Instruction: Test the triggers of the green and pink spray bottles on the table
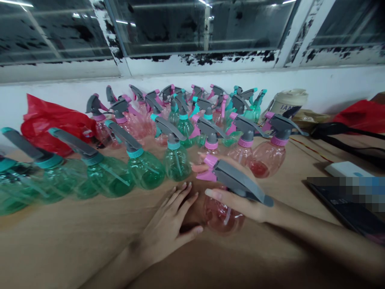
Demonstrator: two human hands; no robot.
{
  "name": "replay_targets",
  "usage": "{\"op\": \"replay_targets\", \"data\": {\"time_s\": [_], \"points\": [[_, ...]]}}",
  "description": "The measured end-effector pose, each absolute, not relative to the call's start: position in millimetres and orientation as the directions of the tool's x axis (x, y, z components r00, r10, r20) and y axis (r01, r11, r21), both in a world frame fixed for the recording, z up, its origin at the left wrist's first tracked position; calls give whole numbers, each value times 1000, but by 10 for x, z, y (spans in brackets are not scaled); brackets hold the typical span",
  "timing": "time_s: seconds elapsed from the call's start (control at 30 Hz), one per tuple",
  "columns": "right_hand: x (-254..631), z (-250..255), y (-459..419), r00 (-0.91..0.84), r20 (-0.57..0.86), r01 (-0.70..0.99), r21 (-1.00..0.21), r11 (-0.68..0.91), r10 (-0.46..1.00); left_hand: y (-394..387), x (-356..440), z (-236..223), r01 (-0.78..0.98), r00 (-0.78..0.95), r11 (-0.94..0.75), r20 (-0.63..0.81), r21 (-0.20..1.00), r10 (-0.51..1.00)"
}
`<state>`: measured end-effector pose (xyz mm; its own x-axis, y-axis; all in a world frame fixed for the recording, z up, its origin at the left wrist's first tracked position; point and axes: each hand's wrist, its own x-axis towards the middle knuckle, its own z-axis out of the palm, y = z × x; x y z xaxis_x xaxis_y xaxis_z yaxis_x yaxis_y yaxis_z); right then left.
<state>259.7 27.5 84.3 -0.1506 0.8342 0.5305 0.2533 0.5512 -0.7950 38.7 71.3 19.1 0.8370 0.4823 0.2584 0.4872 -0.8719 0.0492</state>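
My right hand [240, 202] is closed round the neck of a pink spray bottle [224, 220] with a grey and pink trigger head, near the front of the table. Part of that bottle's collar is hidden by my fingers. Flat on the wooden table, just left of it, lies my left hand [170, 224], fingers spread and holding nothing. Beyond my fingertips stands a green spray bottle [177, 162] with a teal collar. A transparent pink spray bottle [267, 156] stands behind my right hand, beside other pink ones.
Several green spray bottles [110, 178] line the left side, with more pink and green ones behind. A red plastic bag [51, 124] lies at left. To the right are a phone [339, 208], a white box [349, 170], a black strap [345, 128] and a pale tub [287, 102].
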Motion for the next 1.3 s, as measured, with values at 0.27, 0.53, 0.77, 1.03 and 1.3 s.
{"op": "replay_targets", "data": {"time_s": [0.27,0.53,0.77,1.03,1.3], "points": [[2603,823,299,-131,532,242,-801,547,837,720,380,169,493,832,-866,245,87,498],[2631,760,288,-176,459,303,-816,492,871,729,378,180,490,846,-860,158,143,509],[2699,835,207,-187,410,371,-812,451,893,723,373,174,498,842,-855,158,145,516],[2790,725,55,-111,459,500,-741,448,881,708,373,204,506,840,-857,166,101,516],[2713,844,-150,-32,431,610,-707,359,902,713,382,179,498,836,-861,206,106,509]]}}
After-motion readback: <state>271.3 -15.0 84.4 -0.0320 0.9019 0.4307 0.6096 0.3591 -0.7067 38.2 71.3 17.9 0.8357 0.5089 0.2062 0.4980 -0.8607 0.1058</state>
